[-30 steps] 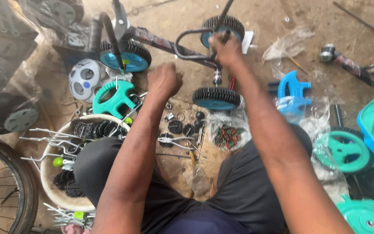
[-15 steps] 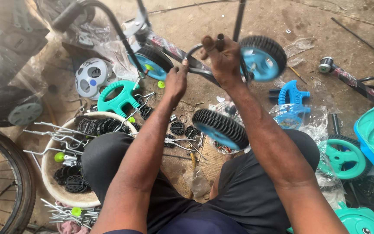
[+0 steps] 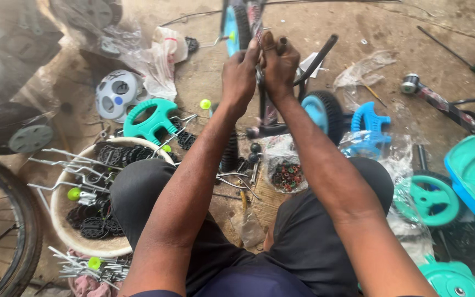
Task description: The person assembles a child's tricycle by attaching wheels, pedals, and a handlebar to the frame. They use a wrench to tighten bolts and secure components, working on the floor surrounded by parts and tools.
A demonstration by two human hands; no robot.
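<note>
Two hands joined on one item: left hand [image 3: 241, 74] and right hand [image 3: 279, 65], both clenched around the dark metal frame [image 3: 263, 107] of a small child's cycle, held upright on the dirt floor in front of the knees.

Just below the grip and to its right: small wheel [image 3: 324, 113], black tyre, blue hub. Past the grip: second wheel [image 3: 236, 22], edge-on.

Well left of the grip: teal steering wheel [image 3: 152, 119], white wheel disc [image 3: 115, 93], pale basin [image 3: 64, 223] of black parts and wire pieces. Below the grip: clear bag of small rings [image 3: 287, 176]. Far right: blue plastic part [image 3: 370, 124], screwdriver [image 3: 457, 55].

Handling note: judged a fitting step; keeping both fists close together and the frame vertical should steady it.

Not legible: what the fingers press or turn, hidden inside the fists; frame's top, cut off at the edge.
</note>
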